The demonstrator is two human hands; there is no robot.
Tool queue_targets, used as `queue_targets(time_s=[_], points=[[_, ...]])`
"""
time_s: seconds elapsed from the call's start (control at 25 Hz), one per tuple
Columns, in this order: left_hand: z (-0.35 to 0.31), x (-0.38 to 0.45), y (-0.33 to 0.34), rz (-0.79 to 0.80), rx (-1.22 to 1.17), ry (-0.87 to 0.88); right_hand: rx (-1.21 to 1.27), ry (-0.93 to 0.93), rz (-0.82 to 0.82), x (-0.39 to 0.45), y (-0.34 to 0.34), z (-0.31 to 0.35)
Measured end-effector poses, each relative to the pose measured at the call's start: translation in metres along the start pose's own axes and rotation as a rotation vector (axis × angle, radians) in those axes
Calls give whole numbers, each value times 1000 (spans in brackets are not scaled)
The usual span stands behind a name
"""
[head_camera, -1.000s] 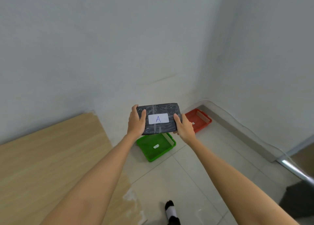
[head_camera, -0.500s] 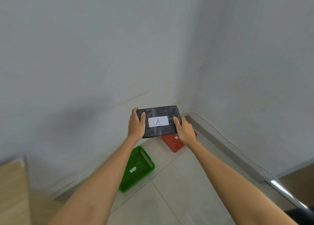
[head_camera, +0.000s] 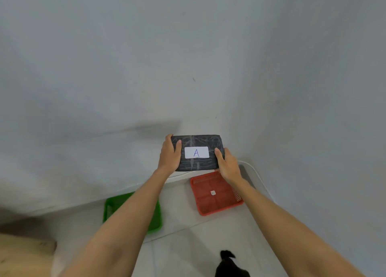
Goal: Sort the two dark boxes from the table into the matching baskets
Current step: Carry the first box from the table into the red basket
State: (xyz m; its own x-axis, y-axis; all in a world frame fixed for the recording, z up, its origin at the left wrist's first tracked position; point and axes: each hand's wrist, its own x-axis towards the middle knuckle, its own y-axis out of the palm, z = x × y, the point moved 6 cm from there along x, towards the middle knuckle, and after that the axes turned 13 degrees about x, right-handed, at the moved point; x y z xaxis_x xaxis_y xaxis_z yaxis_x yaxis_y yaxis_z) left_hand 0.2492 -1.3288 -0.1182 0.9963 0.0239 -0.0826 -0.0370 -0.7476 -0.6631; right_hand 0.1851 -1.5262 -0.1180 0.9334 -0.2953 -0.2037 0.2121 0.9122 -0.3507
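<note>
Dark box (head_camera: 197,152) labelled A, grasped at both ends by left hand (head_camera: 168,158) and right hand (head_camera: 228,166), above red basket (head_camera: 216,193).

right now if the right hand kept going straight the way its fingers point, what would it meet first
The right hand already grips the dark box, so it would carry the box along. Beyond it, the first thing in line looks like the pale wall; how far off it stands is unclear.

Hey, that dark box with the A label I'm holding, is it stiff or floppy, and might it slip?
The dark box probably is stiff: held only at its ends by the left hand and right hand, it shows no sag. Its wrapping looks slightly glossy, so it may be a bit slippery. Weight can't be judged.
</note>
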Motion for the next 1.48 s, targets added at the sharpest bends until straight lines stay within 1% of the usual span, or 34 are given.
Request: queue_targets(time_s=[0.12, 0.2, 0.32, 0.44, 0.6, 0.68, 0.76, 0.88, 1.0, 1.08, 1.16, 1.24, 1.36, 1.48], points=[[-28, 7, 56, 3, -26, -84, -63, -23, 76, 49, -47, -19], [-47, 12, 89, -29, -34, -146, -86, 0, 112, 79, -77, -37], [-55, 19, 123, -52, -12, -195, -81, 16, 160, 107, -94, -66], [-38, 33, 166, -101, -5, -252, -66, 45, 205, 134, -94, -109], [17, 54, 250, -135, -66, -298, -9, 52, 211, 182, -81, -196], [58, 67, 301, -139, -90, -321, -8, 27, 175, 210, -75, -251], [108, 82, 359, -125, -83, -328, -50, -8, 113, 239, -69, -321], [188, 105, 444, -99, -55, -338, -182, 1, 46, 278, -53, -442], [261, 127, 522, -72, -32, -367, -383, -19, 90, 310, -26, -554], [297, 145, 564, -45, -17, -339, -467, -73, 111, 330, -11, -604], [326, 163, 600, -32, 34, -298, -495, -129, 94, 347, 3, -642], [348, 177, 624, -48, 50, -305, -552, -192, 35, 357, 12, -665], [356, 184, 645, -114, 2, -351, -598, -262, -66, 358, 16, -676], [355, 182, 659, -173, -3, -469, -590, -273, -91, 357, 14, -673]])
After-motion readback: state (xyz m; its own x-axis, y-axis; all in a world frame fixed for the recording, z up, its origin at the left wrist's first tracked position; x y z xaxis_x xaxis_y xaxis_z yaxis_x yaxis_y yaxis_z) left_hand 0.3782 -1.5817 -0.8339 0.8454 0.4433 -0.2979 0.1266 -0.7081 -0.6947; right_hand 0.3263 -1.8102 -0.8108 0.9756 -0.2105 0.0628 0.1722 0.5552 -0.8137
